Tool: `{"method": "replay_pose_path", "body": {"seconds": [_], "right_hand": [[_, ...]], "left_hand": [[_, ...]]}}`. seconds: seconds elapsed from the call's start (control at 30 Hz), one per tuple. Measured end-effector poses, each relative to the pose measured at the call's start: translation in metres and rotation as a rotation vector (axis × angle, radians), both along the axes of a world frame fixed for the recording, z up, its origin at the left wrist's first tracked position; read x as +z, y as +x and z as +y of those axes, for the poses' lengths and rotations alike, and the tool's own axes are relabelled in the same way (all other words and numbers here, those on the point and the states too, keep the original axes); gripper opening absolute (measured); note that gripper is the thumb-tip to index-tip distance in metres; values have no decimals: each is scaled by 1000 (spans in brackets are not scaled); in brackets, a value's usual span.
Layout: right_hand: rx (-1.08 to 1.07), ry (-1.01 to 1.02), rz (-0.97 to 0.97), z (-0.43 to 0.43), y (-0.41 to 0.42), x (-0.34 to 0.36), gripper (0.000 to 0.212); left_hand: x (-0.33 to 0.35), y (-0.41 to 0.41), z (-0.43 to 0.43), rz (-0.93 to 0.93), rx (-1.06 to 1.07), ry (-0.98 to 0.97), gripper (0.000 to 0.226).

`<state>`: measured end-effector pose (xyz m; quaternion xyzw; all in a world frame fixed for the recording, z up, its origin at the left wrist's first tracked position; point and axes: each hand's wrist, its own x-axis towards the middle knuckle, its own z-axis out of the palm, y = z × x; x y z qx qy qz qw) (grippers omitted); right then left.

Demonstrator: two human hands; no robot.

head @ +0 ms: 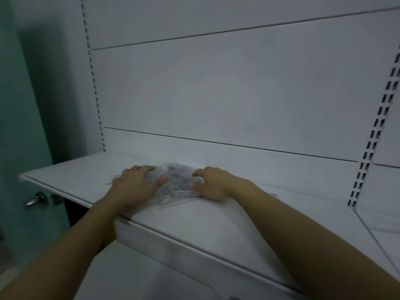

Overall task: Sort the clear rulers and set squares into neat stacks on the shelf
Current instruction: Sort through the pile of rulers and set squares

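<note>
At the far left a teal door (21, 126) carries a metal handle (35, 200). The white shelf (194, 217) holds a loose pile of clear rulers and set squares (177, 178) near its back panel. The left hand (134, 185) lies on the pile's left side, fingers straight and spread. The right hand (212, 182) touches its right edge with bent fingers; whether it grips cannot be told. A slotted upright (372, 144) stands at the right.

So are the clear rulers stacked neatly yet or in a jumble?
Jumbled: the rulers splay at crossed angles beneath the left hand, beside the right hand, on the shelf.
</note>
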<state>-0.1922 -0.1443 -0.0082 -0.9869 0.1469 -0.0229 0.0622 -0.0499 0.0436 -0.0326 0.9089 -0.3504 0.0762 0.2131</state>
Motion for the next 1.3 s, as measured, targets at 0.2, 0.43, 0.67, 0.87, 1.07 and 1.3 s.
{"method": "replay_pose_path", "body": {"seconds": [0.2, 0.43, 0.67, 0.87, 1.07, 1.3], "right_hand": [[-31, -3, -85, -15, 10, -22, 58], [6, 1, -277, -18, 13, -36, 31], [49, -200, -433, -16, 2, -34, 28], [49, -222, -450, -14, -4, -26, 34], [43, -107, -347, -9, -8, -26, 41], [56, -187, -365, -17, -11, -10, 42]], "left_hand": [[-27, 13, -12, -68, -17, -47, 58], [-30, 23, -1, 10, -75, -264, 38], [-28, 16, 1, 23, -48, -350, 45], [-24, 11, 2, 25, 13, -417, 41], [-14, 9, 11, 160, 10, -622, 20], [15, -1, 11, 362, -74, -749, 20]]}}
